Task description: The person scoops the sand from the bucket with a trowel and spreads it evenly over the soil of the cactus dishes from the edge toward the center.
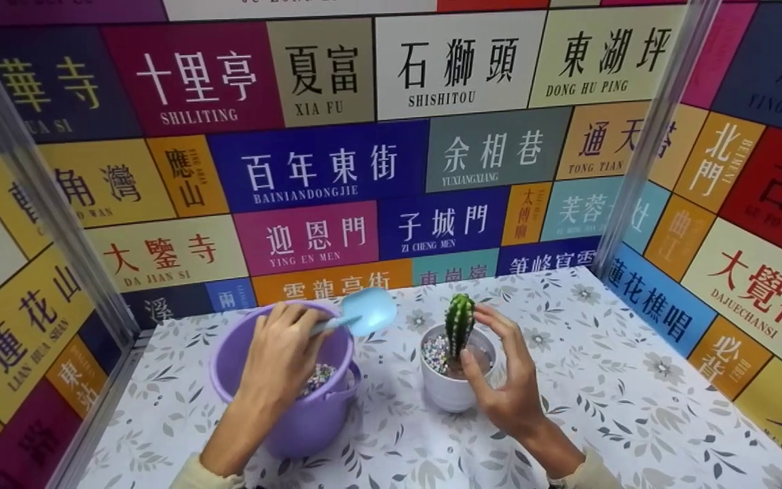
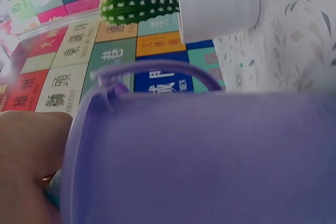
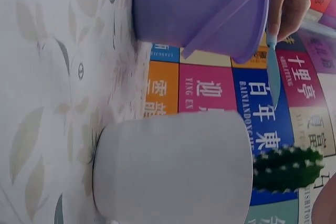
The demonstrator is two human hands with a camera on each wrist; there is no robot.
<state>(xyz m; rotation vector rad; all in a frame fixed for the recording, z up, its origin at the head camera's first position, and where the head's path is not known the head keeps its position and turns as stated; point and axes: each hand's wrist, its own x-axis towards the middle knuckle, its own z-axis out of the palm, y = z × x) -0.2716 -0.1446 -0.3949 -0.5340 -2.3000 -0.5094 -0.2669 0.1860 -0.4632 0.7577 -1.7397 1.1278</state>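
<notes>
The left hand (image 1: 275, 353) grips a blue scoop (image 1: 372, 312) over the edge of a purple bucket (image 1: 309, 428) — well away, the right hand (image 1: 510, 384) curves, fingers loose, beside a green cactus (image 1: 459, 329) in a white pot (image 1: 453, 395). From here I can't tell if it touches.

Head camera: looked forward and down from above, farthest back, taking in the surface (image 1: 398, 441) and the lettered wall (image 1: 323, 166) behind. Left wrist camera: low, turned sideways, scene's top toward frame left; so near the purple bucket (image 1: 309, 428) that its side filled the lower frame; faced past it toward the white pot (image 1: 455, 397) and cactus (image 1: 459, 324). Right wrist camera: low, sideways the opposite way, pot close in front, bucket beyond. Both wrist views shared bucket, pot, cactus, wall.
</notes>
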